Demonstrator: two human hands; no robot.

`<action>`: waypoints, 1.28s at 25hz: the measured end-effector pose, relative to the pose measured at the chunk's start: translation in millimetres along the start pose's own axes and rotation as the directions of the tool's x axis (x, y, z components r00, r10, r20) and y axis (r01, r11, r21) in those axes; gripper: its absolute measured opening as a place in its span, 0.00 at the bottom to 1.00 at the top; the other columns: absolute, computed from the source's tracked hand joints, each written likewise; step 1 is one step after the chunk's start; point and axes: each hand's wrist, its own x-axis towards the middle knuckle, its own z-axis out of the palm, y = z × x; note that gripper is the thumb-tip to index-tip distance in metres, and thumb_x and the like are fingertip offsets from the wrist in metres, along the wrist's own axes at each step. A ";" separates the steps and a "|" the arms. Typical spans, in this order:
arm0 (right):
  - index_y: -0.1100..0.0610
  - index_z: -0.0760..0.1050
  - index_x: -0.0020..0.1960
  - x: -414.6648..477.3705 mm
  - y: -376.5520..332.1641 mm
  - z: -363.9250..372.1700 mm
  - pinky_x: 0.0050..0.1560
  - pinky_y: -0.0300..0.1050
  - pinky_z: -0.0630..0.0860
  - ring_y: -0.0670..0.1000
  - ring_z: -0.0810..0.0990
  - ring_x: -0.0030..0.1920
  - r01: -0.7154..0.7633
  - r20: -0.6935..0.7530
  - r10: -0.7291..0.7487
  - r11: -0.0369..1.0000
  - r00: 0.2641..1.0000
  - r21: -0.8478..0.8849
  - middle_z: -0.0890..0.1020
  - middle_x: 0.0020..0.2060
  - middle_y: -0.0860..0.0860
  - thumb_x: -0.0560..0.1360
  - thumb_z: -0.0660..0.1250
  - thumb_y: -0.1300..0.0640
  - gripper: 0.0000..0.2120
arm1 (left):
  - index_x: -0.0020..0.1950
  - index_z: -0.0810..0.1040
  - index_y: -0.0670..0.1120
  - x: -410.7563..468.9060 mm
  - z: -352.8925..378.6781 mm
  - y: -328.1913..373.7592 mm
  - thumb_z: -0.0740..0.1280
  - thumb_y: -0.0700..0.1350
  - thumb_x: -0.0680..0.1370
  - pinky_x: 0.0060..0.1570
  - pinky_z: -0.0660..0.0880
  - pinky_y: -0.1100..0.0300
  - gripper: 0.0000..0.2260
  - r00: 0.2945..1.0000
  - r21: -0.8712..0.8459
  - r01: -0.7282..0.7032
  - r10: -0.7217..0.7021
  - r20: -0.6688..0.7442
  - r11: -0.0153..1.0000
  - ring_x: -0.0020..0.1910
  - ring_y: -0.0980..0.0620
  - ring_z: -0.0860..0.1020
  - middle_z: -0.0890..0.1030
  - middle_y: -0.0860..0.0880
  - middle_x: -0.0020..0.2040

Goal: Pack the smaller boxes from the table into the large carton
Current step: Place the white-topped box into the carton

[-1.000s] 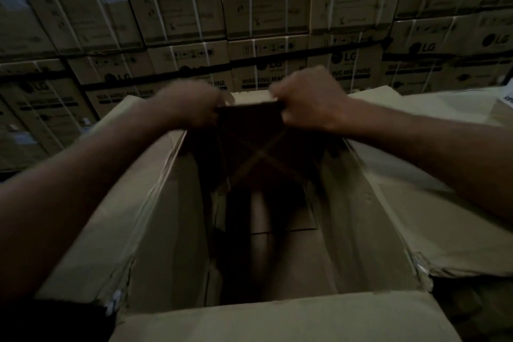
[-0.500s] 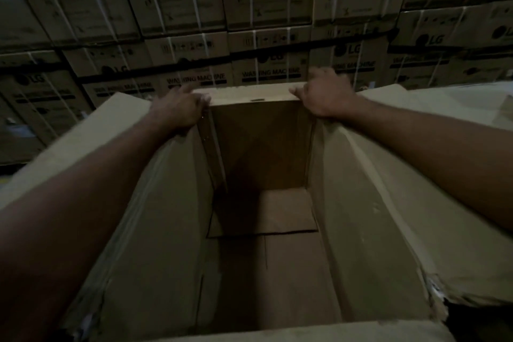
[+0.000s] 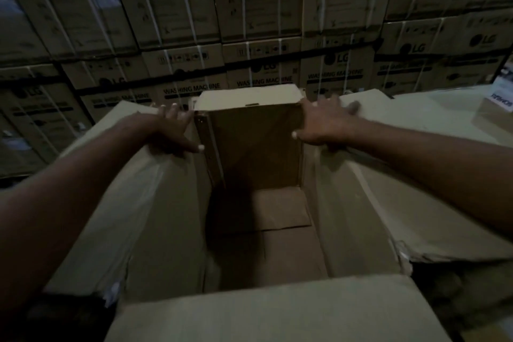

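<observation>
The large brown carton (image 3: 280,233) stands open below me, and nothing lies on its visible floor. Its far flap (image 3: 247,97) is folded outward, and the near flap (image 3: 263,311) lies toward me. My left hand (image 3: 169,130) rests with spread fingers on the left side flap (image 3: 119,203) at the far left corner. On the right side flap (image 3: 394,180), my right hand (image 3: 324,125) presses flat at the far right corner. Neither hand holds anything. No smaller box is inside the carton.
A wall of stacked, strapped washing machine cartons (image 3: 263,72) rises close behind the carton. At the far right edge, a pale surface (image 3: 444,103) carries a white item with blue lettering (image 3: 501,94). The room is dim.
Both hands gripped the far flap near its middle a second ago. They let go, moved apart to the far corners, and now lie spread on the side flaps.
</observation>
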 end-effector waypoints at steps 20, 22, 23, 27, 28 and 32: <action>0.58 0.60 0.80 -219.7 26.8 -14.4 0.74 0.53 0.63 0.59 0.63 0.77 0.178 -0.020 -0.177 0.961 0.984 0.211 0.61 0.80 0.59 0.79 0.62 0.56 0.31 | 0.84 0.44 0.47 -194.0 75.7 5.9 0.57 0.59 0.84 0.78 0.48 0.40 0.34 0.966 -0.031 -0.097 0.086 -0.243 0.995 0.82 0.47 0.47 0.46 0.47 0.84; 0.55 0.66 0.78 -237.0 36.5 -25.0 0.66 0.49 0.72 0.56 0.74 0.70 0.236 -0.075 -0.226 0.883 0.971 0.406 0.70 0.76 0.55 0.81 0.64 0.60 0.26 | 0.84 0.47 0.47 -224.2 69.4 7.8 0.63 0.59 0.82 0.77 0.52 0.43 0.38 0.983 -0.199 -0.128 0.097 -0.156 0.972 0.82 0.44 0.52 0.50 0.45 0.83; 0.54 0.71 0.76 -249.0 45.2 -29.7 0.61 0.47 0.76 0.53 0.80 0.63 0.252 -0.108 -0.228 0.847 0.968 0.469 0.74 0.73 0.53 0.80 0.64 0.61 0.24 | 0.84 0.51 0.47 -243.8 64.6 11.6 0.67 0.57 0.81 0.77 0.56 0.45 0.38 0.986 -0.332 -0.139 0.099 -0.135 0.933 0.80 0.43 0.57 0.56 0.43 0.82; 0.50 0.83 0.62 -301.2 96.6 -28.3 0.60 0.42 0.73 0.49 0.80 0.62 0.321 -0.283 -0.203 0.820 0.937 0.474 0.82 0.64 0.49 0.77 0.66 0.60 0.17 | 0.76 0.72 0.48 -328.5 57.7 59.3 0.70 0.49 0.80 0.68 0.70 0.49 0.24 0.932 -0.658 -0.292 0.052 -0.358 0.694 0.72 0.46 0.71 0.74 0.45 0.73; 0.49 0.84 0.61 -312.4 110.8 -23.3 0.61 0.42 0.73 0.49 0.79 0.64 0.331 -0.324 -0.180 0.797 0.929 0.505 0.83 0.63 0.49 0.76 0.67 0.59 0.15 | 0.73 0.75 0.47 -349.1 61.2 79.1 0.70 0.47 0.81 0.63 0.72 0.52 0.20 0.904 -0.695 -0.347 0.026 -0.427 0.630 0.68 0.48 0.75 0.77 0.47 0.69; 0.47 0.84 0.58 -358.6 161.6 1.4 0.54 0.42 0.75 0.48 0.81 0.57 0.392 -0.401 -0.173 0.722 0.900 0.569 0.85 0.58 0.47 0.79 0.68 0.57 0.11 | 0.64 0.82 0.51 -412.7 89.8 176.3 0.68 0.49 0.81 0.47 0.72 0.64 0.12 0.759 -0.667 -0.447 -0.142 -0.635 0.596 0.53 0.59 0.79 0.83 0.54 0.58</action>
